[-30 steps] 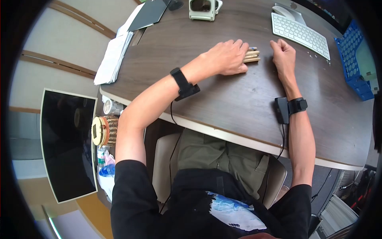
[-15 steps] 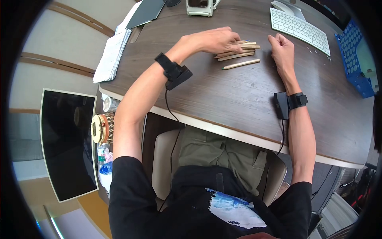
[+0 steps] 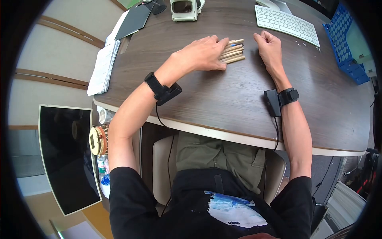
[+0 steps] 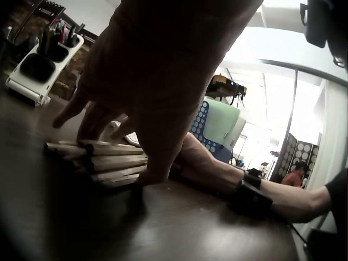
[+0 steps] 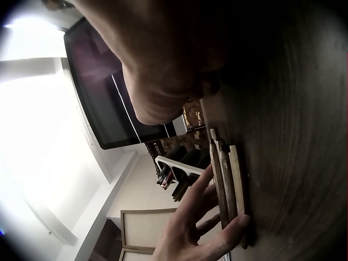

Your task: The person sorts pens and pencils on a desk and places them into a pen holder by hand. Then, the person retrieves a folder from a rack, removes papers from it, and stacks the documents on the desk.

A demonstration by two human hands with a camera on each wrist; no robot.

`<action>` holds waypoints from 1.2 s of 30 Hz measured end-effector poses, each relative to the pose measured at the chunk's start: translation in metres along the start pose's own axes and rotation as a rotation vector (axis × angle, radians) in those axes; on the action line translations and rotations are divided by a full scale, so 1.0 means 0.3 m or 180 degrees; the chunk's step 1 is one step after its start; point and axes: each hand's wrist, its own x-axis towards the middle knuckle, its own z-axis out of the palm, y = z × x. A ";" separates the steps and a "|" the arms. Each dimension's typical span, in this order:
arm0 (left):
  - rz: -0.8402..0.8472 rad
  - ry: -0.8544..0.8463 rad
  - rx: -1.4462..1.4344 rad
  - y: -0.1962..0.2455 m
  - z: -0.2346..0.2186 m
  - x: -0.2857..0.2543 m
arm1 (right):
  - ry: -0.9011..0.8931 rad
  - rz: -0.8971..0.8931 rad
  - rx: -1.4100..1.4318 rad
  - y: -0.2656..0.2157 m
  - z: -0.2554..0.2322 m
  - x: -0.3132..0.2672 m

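Observation:
Several wooden pencils lie side by side in a loose bundle on the desk. My left hand grips them from the left, thumb on the near side and fingers on the far side, covering their left ends. The left wrist view shows the pencils beneath the palm, beside the thumb. In the right wrist view the left hand spans the pencils. To their right my right hand rests on the desk, fingers curled, with nothing visible in it and its palm side hidden.
A white keyboard lies at the back right, near a blue perforated basket. At the back stands a pale holder. Papers and a dark folder lie at the left edge.
Half a second ago one pencil lay apart on the near side; the pencils are now closer together. My left thumb has moved to their near side. The right hand stays curled, and the head view has shifted.

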 end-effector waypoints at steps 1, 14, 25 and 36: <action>0.0119 -0.0060 0.0095 -0.015 0.000 0.011 | -0.0012 -0.0003 -0.0019 0.002 -0.001 0.003; 0.0543 0.0410 0.1254 0.031 0.075 0.033 | -0.0029 -0.0024 -0.0036 -0.008 0.000 -0.004; 0.0421 0.0633 0.0383 -0.076 0.071 0.073 | 0.0091 -0.0198 -0.0269 -0.013 0.003 -0.005; 0.0187 0.1180 0.0549 -0.036 0.122 0.007 | 0.0042 -0.0107 -0.0279 -0.008 0.000 -0.003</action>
